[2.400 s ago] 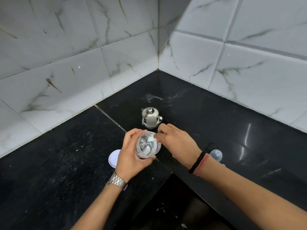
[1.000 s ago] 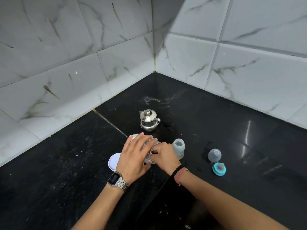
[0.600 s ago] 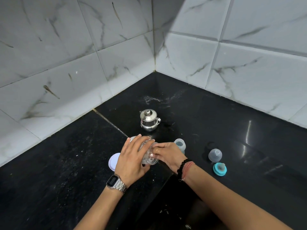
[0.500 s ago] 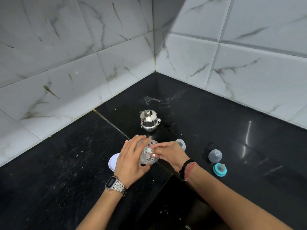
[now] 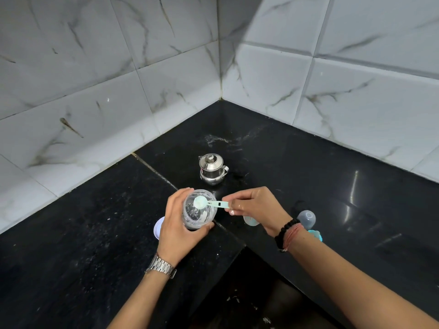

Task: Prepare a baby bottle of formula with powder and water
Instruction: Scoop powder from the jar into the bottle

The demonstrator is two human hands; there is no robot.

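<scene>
Glossy black stone counter [image 5: 308, 162] meets veined white tiles. Left hand [image 5: 177, 224] wraps a clear round jar [image 5: 199, 211], fingers curled around its wall. Right hand [image 5: 257, 206] pinches a pale green plastic scoop [image 5: 209, 203] over the jar's mouth. A steel pot [image 5: 212, 168] stands at twelve o'clock.

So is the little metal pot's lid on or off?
On. The steel pot stands upright on the counter, and its knobbed lid sits on top.
</scene>
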